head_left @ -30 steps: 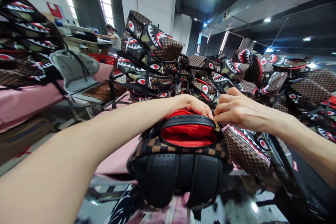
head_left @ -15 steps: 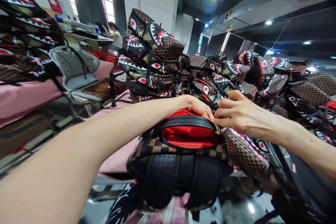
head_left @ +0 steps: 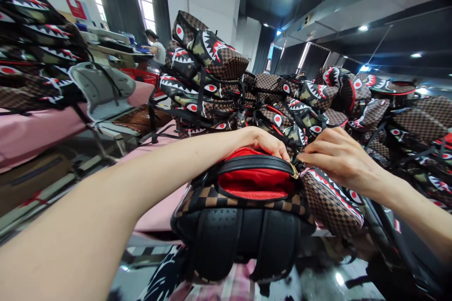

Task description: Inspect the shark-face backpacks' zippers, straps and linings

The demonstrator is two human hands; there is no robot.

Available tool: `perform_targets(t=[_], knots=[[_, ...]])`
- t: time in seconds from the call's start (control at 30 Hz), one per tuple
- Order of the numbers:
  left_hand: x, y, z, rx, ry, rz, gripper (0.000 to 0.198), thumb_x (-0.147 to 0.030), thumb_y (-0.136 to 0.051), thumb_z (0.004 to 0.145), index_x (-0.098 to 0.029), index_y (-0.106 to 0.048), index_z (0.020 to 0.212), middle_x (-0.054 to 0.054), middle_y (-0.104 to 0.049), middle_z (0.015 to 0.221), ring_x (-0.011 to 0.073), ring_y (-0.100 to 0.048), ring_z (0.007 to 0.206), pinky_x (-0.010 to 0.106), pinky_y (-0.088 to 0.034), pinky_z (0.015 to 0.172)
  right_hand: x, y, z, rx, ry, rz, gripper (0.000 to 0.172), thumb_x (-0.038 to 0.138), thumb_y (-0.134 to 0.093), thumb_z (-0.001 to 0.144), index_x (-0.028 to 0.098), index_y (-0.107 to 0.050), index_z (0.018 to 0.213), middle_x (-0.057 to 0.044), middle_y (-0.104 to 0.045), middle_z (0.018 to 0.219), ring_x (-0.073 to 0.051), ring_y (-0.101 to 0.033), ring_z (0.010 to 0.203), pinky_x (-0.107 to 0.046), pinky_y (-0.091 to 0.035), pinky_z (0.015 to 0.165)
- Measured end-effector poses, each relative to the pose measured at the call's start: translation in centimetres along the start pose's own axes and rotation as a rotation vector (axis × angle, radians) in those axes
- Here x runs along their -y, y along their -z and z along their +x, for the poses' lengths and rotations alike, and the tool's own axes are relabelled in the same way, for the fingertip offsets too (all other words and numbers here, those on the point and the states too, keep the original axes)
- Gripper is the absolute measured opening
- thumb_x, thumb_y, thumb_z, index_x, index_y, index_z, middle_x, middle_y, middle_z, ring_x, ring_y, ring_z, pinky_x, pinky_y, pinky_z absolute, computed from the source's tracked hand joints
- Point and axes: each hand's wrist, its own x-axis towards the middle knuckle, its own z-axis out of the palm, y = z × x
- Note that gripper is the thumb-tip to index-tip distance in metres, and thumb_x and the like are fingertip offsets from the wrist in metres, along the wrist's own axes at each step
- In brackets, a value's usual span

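A checkered backpack [head_left: 212, 201] with black shoulder straps [head_left: 216, 244] faces me, its top unzipped and its red lining [head_left: 254, 182] showing. Behind the black zipped rim, my left hand [head_left: 270, 143] is bent over the bag and grips its edge beside the gold zipper pull [head_left: 294, 171]. Just right of that spot, my right hand [head_left: 335, 156] is held with its fingers pressed together, a little apart from the left fingertips. Whatever is in its pinch is too small or hidden to make out.
A heap of similar shark-mouth backpacks [head_left: 212, 89] covers the pink table [head_left: 158, 214] ahead and to the right. More bags [head_left: 31, 51] are stacked at the far left. A grey chair [head_left: 102, 87] stands at left, and a person [head_left: 157, 51] works farther back.
My right hand has drawn away to the right and slightly down from the zipper end. The left hand has stayed on the bag. The distant person's arm has lowered.
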Motion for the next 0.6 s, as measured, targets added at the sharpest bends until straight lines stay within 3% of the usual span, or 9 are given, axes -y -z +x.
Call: perform_targets(t=[0.13, 0.2, 0.23, 0.3, 0.4, 0.5, 0.6], knots=[[0.4, -0.5, -0.5, -0.067, -0.066, -0.070, 0.018, -0.013, -0.065, 0.055, -0.015, -0.069, 0.072, 0.000, -0.066, 0.063, 0.0113, -0.057, 0.056, 0.023, -0.047, 0.058, 1.0, 0.0, -3.3, -0.327, -0.459, 0.017, 0.021, 0.026, -0.057, 0.084, 0.024, -0.062, 0.104, -0.003, -0.065, 0.093, -0.016, -0.056, 0.076, -0.029, -0.043, 0.065], [0.4, -1.0, -0.7, -0.128, -0.076, -0.096, 0.015, -0.015, -0.064, 0.059, -0.014, -0.069, 0.072, 0.001, -0.067, 0.064, 0.0106, -0.056, 0.056, 0.022, -0.046, 0.059, 3.2, -0.9, -5.4, -0.463, -0.676, 0.037, 0.024, 0.025, -0.060, 0.082, 0.026, -0.061, 0.106, -0.001, -0.064, 0.090, -0.014, -0.058, 0.072, -0.026, -0.045, 0.060], [0.3, -1.3, -0.9, -0.151, -0.070, -0.096, 0.013, -0.017, -0.064, 0.060, -0.014, -0.069, 0.072, 0.001, -0.067, 0.065, 0.0104, -0.056, 0.056, 0.021, -0.046, 0.058, 4.6, -1.6, -6.3, -0.491, -0.715, 0.042, 0.024, 0.024, -0.061, 0.081, 0.026, -0.061, 0.105, 0.000, -0.065, 0.089, -0.013, -0.059, 0.071, -0.025, -0.046, 0.061], [-0.1, -1.9, -1.0, -0.175, -0.049, -0.062, 0.011, -0.018, -0.064, 0.061, -0.013, -0.068, 0.070, 0.001, -0.067, 0.064, 0.0099, -0.055, 0.054, 0.020, -0.044, 0.056, 7.7, -2.9, -7.5, -0.462, -0.705, 0.027, 0.026, 0.020, -0.062, 0.080, 0.023, -0.060, 0.106, -0.001, -0.066, 0.090, -0.013, -0.061, 0.074, -0.023, -0.047, 0.065], [-1.0, -2.7, -1.1, -0.196, -0.030, 0.018, 0.009, -0.017, -0.063, 0.061, -0.012, -0.067, 0.066, 0.000, -0.065, 0.058, 0.0090, -0.052, 0.051, 0.019, -0.042, 0.051, 11.4, -4.0, -7.5, -0.411, -0.618, -0.214, 0.033, 0.013, -0.067, 0.075, 0.014, -0.059, 0.108, -0.005, -0.068, 0.089, -0.014, -0.062, 0.075, -0.024, -0.047, 0.072], [-1.7, -3.1, -1.1, -0.209, -0.031, 0.074, 0.009, -0.016, -0.061, 0.059, -0.012, -0.067, 0.064, -0.001, -0.063, 0.055, 0.0088, -0.050, 0.049, 0.019, -0.041, 0.050, 13.1, -3.7, -6.0, -0.355, -0.514, -0.456, 0.037, 0.010, -0.071, 0.071, 0.011, -0.061, 0.106, -0.004, -0.070, 0.086, -0.014, -0.059, 0.068, -0.026, -0.044, 0.069], [-1.7, -3.3, -1.1, -0.207, -0.051, 0.118, 0.009, -0.016, -0.061, 0.059, -0.012, -0.068, 0.063, 0.000, -0.063, 0.054, 0.0101, -0.051, 0.051, 0.020, -0.042, 0.052, 13.4, -2.7, -4.3, -0.272, -0.432, -0.562, 0.030, 0.012, -0.066, 0.075, 0.011, -0.062, 0.105, -0.004, -0.070, 0.087, -0.014, -0.056, 0.066, -0.027, -0.040, 0.064]])
